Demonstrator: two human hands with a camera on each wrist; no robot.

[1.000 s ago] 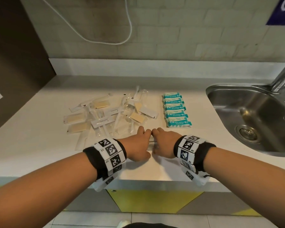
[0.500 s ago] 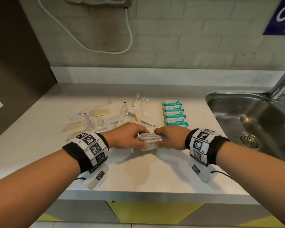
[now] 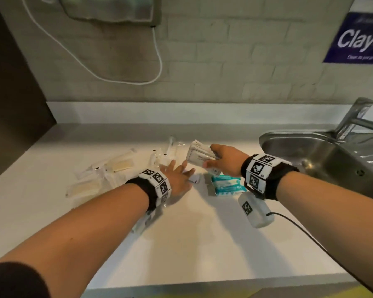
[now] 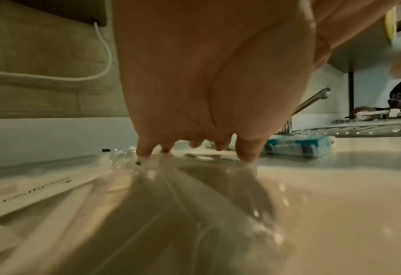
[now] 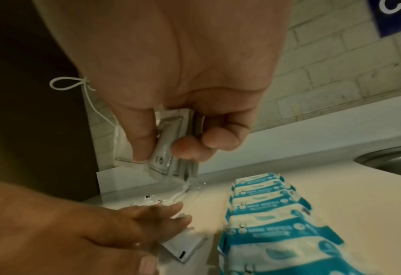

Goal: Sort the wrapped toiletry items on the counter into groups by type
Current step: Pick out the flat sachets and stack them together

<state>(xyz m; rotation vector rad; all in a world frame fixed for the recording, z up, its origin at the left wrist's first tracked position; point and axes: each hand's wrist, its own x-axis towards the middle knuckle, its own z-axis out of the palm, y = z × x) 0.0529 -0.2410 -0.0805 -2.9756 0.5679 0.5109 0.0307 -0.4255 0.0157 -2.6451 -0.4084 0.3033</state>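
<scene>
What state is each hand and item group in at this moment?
Right hand: grips a stack of white sachets, held above the counter.
Left hand: fingers spread, reaching onto the loose clear-wrapped items.
Blue wipes packs: lined up in a row, untouched.
White sachet: lying flat by the left fingers.

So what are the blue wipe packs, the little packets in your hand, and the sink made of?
The blue wipe packs look like soft printed plastic film: they crinkle and shine a bit. The white packets in the right hand seem to be flat sachets in clear glossy wrap, though the inside could be paper or plastic. The sink looks like brushed steel, grey with dull reflections.
</scene>
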